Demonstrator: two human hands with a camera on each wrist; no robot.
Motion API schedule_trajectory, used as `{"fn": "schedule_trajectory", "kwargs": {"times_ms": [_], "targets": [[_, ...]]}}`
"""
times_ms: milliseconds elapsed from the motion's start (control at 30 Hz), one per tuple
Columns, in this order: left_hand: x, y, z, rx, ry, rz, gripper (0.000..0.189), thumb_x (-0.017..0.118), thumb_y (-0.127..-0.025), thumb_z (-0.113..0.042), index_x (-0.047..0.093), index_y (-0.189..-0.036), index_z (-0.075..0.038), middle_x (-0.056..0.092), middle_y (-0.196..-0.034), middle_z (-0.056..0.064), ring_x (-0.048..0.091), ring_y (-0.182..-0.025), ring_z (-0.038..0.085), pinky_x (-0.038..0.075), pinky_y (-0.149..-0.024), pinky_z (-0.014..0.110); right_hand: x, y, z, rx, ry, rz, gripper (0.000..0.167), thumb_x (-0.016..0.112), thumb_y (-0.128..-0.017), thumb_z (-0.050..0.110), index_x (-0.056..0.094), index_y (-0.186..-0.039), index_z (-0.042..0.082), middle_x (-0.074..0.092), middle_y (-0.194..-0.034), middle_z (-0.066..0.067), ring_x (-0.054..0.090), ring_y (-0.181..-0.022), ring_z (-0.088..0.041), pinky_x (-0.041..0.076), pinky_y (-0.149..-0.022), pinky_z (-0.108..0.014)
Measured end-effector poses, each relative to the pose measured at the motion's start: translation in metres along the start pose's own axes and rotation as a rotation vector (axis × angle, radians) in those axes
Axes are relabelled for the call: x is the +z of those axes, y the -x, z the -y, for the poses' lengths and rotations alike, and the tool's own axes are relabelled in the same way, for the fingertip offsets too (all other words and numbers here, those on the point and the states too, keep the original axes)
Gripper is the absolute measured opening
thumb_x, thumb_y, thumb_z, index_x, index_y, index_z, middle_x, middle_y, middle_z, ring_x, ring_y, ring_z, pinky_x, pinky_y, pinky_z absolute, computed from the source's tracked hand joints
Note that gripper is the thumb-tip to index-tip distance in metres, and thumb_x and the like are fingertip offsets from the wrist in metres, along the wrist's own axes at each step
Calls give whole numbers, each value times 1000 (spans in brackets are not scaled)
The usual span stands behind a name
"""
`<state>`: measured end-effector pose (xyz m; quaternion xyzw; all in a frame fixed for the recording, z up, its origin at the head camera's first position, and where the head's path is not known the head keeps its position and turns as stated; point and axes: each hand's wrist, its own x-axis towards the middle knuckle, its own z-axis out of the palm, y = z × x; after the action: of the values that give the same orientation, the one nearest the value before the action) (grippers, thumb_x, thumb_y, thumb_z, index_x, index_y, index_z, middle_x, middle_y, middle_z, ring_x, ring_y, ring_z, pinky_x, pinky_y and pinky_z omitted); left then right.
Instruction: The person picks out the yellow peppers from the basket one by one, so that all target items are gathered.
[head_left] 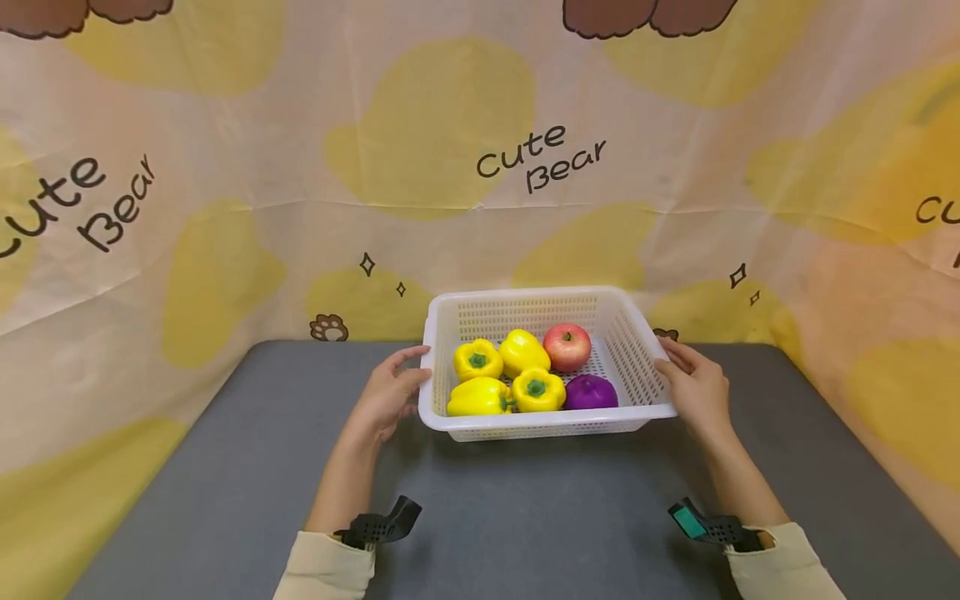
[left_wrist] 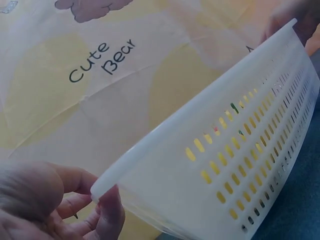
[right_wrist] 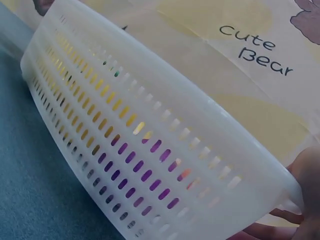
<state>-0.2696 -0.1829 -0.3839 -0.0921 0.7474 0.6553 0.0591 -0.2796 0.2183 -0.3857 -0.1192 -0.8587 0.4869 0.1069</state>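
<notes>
Between both hands is a white slotted plastic basket (head_left: pixel 547 422), seen from above in the head view. Inside lie several yellow bell peppers (head_left: pixel 539 390), a red apple (head_left: pixel 567 347) and a round purple vegetable (head_left: pixel 591 392). My left hand (head_left: pixel 388 388) grips the basket's left rim, thumb and fingers pinching its edge in the left wrist view. On the opposite side, my right hand (head_left: pixel 697 385) holds the right rim. Through the slots (right_wrist: pixel 150 175) in the right wrist view, yellow and purple show. Part of the right fingers is hidden behind the rim.
A dark grey table (head_left: pixel 525 517) spreads beneath the basket. Behind it hangs a pale cloth (head_left: pixel 420 167) with yellow patches and "Cute Bear" lettering, which also runs along both sides. Each wrist wears a black strap mount (head_left: pixel 378 525).
</notes>
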Motion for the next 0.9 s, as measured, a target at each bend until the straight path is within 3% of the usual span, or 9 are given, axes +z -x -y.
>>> {"fn": "schedule_trajectory", "kwargs": {"times_ms": [167,267,433,533,900], "targets": [[-7,-3,1,21,28,-48,47,57,-99,-16,52,-146,-16,63,-130,21,70,-87,15,60,-65,27,5,3,0,-61,33,41,46,59,-101,25,55,-146,13,59,-142,-13,60,-129,-31,42,-69,-6],[-17,-4,2,10,44,-81,47,55,-101,-17,51,-148,-18,60,-136,22,70,-93,18,60,-67,28,10,5,1,-103,22,115,48,58,-102,24,53,-147,10,59,-142,-18,63,-122,-35,48,-70,-9],[-36,-5,7,-2,76,-127,47,49,-104,-19,47,-151,-20,49,-150,19,63,-119,28,58,-75,23,21,12,6,-164,-22,277,55,58,-102,25,44,-153,11,49,-153,-20,56,-133,-39,57,-94,-35],[-42,-6,9,3,110,-148,47,46,-105,-19,46,-152,-19,45,-154,17,55,-130,32,57,-79,22,26,15,7,-194,-54,336,58,59,-102,27,41,-155,10,43,-157,-21,54,-135,-42,56,-98,-50],[-42,-12,17,14,218,-184,44,46,-105,-18,47,-149,-16,45,-154,13,53,-134,29,58,-82,21,29,15,5,-175,-146,377,59,59,-102,25,39,-156,11,39,-160,-18,56,-131,-37,60,-92,-44]]}}
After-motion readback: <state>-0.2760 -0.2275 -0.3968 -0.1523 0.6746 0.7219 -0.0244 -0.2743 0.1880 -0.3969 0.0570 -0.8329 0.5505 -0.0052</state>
